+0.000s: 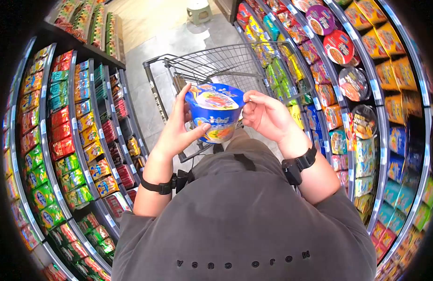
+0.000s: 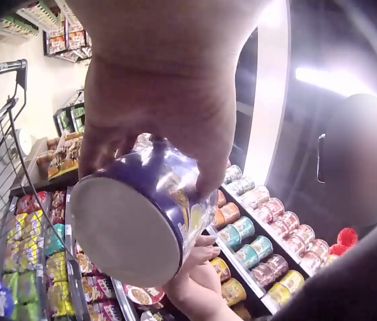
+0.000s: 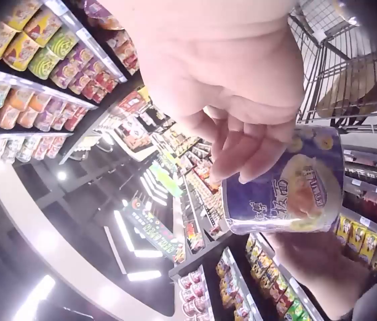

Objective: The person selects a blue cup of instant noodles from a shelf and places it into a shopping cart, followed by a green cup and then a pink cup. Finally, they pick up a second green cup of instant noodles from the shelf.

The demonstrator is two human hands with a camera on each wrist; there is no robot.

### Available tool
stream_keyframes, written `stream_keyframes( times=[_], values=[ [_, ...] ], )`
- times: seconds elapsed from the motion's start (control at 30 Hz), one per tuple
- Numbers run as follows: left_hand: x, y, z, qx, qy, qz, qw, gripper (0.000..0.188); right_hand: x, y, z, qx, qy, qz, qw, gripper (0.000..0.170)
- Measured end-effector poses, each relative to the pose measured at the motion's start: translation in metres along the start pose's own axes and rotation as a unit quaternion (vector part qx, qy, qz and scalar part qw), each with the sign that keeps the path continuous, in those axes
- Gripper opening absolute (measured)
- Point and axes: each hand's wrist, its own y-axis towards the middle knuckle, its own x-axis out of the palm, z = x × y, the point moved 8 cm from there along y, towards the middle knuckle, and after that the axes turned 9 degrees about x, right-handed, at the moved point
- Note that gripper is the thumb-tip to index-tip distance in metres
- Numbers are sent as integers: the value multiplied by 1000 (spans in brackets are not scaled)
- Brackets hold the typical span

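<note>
A blue instant noodle cup (image 1: pixel 215 112) with a printed picture lid is held up in front of the chest, over the cart's near side. My left hand (image 1: pixel 181 124) grips it from the left, thumb across the front and fingers at the rim. At the opposite edge, my right hand (image 1: pixel 270 114) pinches the rim with its fingertips, the other fingers loosely curled. The left wrist view shows the cup's pale round bottom (image 2: pixel 125 231), with shiny wrap along the side. In the right wrist view, printed characters and a food picture face out on the cup's side (image 3: pixel 289 180).
A black wire shopping cart (image 1: pixel 221 61) stands just ahead. Shelves of bagged noodles (image 1: pixel 62 136) line the left side. On the right, more shelves hold noodle bowls (image 1: pixel 339 47) and bright packets. A pale stool (image 1: pixel 198 11) sits farther up the aisle.
</note>
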Motion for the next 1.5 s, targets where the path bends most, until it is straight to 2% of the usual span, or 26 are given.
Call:
stream_keyframes(
  times=[0.1,0.17,0.37,0.43,0.53,0.67,0.87,1.13,1.37,1.43,1.5],
  values=[
    [16,-6,-15,-10,-30,-29,999,112,6,-17,13,-36,-15,13,999,25],
    [27,-8,-20,1,-87,-17,996,115,6,-31,20,-54,-4,29,998,30],
    [65,3,-8,0,-123,-61,991,124,13,-84,23,-104,-69,27,992,35],
    [80,10,4,-2,-130,-75,989,125,11,-103,20,-135,-91,67,984,39],
    [108,23,14,-4,-138,-120,983,129,12,-135,14,-174,-103,62,977,41],
    [165,40,23,8,-139,-188,972,132,8,-186,6,-223,-111,50,967,39],
    [281,50,43,2,-161,-257,953,131,-15,-292,4,-296,-114,113,942,39],
    [437,54,74,46,-161,-364,916,137,-48,-440,13,-383,-106,165,903,41],
    [528,57,94,49,-185,-376,907,134,-84,-544,12,-449,-116,241,852,44],
    [549,57,103,62,-182,-379,905,133,-93,-569,16,-457,-132,332,814,51],
    [566,57,111,79,-177,-374,907,135,-93,-585,19,-452,-147,331,815,57]
  ],
)
